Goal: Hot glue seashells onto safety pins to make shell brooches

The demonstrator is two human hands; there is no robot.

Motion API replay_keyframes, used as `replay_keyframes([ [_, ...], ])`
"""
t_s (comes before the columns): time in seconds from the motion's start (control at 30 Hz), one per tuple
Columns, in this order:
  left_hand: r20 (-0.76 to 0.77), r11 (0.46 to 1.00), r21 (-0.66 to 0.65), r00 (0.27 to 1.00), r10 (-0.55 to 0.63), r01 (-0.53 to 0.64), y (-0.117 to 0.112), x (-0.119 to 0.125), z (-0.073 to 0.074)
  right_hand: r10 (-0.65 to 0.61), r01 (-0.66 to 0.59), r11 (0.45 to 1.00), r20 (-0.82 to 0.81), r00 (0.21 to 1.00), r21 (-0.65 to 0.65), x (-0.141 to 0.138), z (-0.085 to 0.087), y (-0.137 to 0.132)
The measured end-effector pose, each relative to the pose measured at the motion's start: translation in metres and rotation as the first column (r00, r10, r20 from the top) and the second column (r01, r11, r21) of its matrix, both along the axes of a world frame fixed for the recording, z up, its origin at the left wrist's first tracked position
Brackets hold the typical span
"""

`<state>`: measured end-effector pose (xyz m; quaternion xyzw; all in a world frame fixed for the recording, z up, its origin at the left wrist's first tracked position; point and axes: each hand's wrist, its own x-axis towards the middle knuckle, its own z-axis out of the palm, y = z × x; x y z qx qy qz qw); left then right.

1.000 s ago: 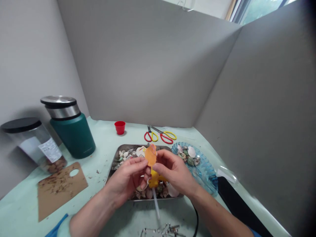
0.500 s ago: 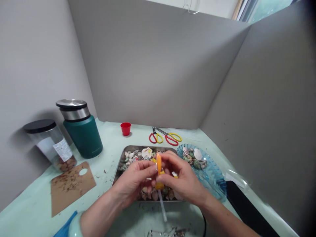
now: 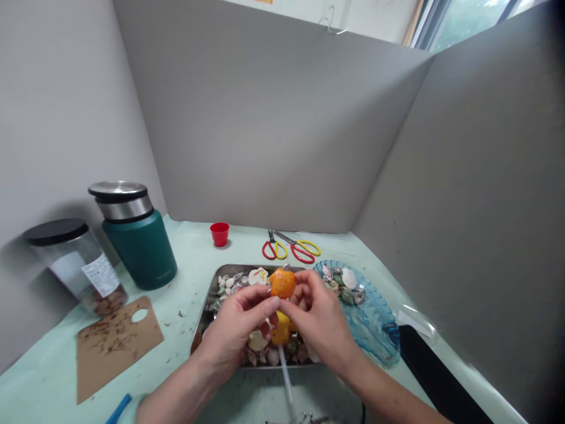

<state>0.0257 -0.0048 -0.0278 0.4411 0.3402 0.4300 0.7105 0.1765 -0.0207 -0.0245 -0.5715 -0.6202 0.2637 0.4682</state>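
Note:
Both hands meet over a metal tray point(image 3: 199, 321) of mixed shells point(image 3: 233, 281). My left hand point(image 3: 233, 324) and my right hand point(image 3: 320, 315) pinch the lower edge of an orange, rounded, shell-like piece point(image 3: 282, 283) between thumbs and fingertips. A thin wire-like bit shows at its left edge. Below the hands lies what looks like a yellow hot glue gun point(image 3: 281, 334), partly hidden by my fingers. A translucent glue stick point(image 3: 286, 377) sticks out of it past the tray's near rim.
A blue glass plate point(image 3: 375, 330) with several shells stands right of the tray. Behind are two pairs of scissors point(image 3: 302, 250) and a red cup point(image 3: 219, 234). At left stand a green flask point(image 3: 143, 250), a jar point(image 3: 83, 265) and a brown board point(image 3: 115, 359). Grey panels point(image 3: 265, 135) enclose the table.
The orange piece has turned from edge-on to show its broad face, and both hands have shifted their fingertips to its lower edge. The view has moved slightly.

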Motion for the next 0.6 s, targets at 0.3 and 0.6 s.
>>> replay_keyframes([
  [0.3,0.012,0.991,0.004,0.991,0.133,-0.133,0.009,-0.003,-0.002,0.145,-0.208,0.966,-0.341,0.929,-0.155,0.009,0.014,0.001],
  [0.6,0.044,0.994,-0.012,0.993,0.11,-0.11,0.007,-0.001,0.002,0.162,-0.297,0.934,-0.508,0.846,-0.197,0.007,0.013,0.005],
])
